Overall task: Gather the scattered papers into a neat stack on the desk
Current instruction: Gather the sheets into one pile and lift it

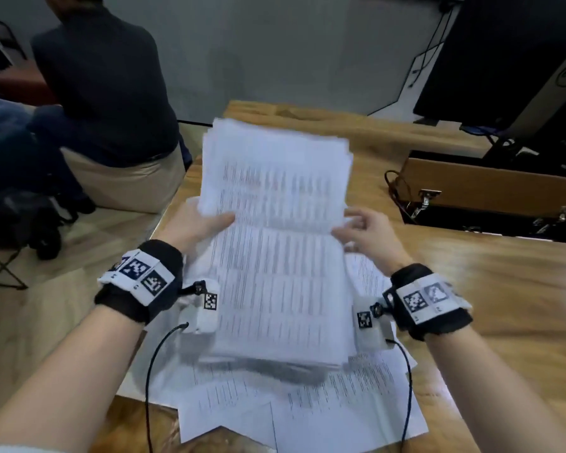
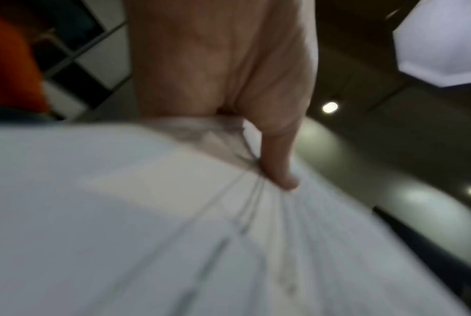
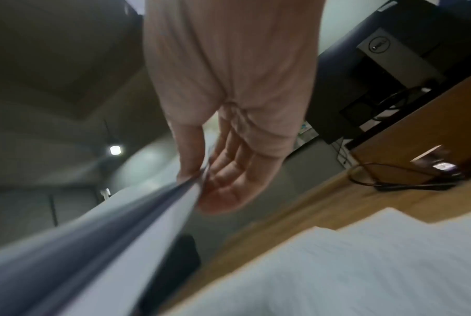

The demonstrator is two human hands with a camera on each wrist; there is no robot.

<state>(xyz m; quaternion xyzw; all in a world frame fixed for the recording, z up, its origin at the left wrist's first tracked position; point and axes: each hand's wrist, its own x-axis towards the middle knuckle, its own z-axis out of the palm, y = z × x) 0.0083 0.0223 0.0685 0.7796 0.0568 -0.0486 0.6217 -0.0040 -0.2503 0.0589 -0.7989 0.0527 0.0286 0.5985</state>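
Setting: wooden table (image 1: 471, 289) in an office room, with a seated person (image 1: 108, 93) at 10 o'clock and a dark monitor (image 1: 504, 60) at 2 o'clock.
Left hand: the left hand (image 1: 198, 223) grasps the left edge of the held stack (image 1: 275, 240), thumb on top and fingers hidden beneath; the left wrist view shows the thumb pressing into the sheets.
Right hand: the right hand (image 1: 363, 230) pinches the right edge of the same bundle, thumb above and fingers below, as the right wrist view confirms.
Stack: raised off the table and tilted, its edges uneven and fanned at the 12 o'clock end.
Loose sheets: more loose sheets (image 1: 340, 410) lie spread on the table at 6 o'clock, beneath the bundle.
Step in hand: squaring the gathered bundle, judging by the two-sided hold.
Next move: probably tapping an edge on the table to align it, then collecting the remaining sheets.
Further out: an open brown case (image 1: 490, 188) with cables sits at 3 o'clock.
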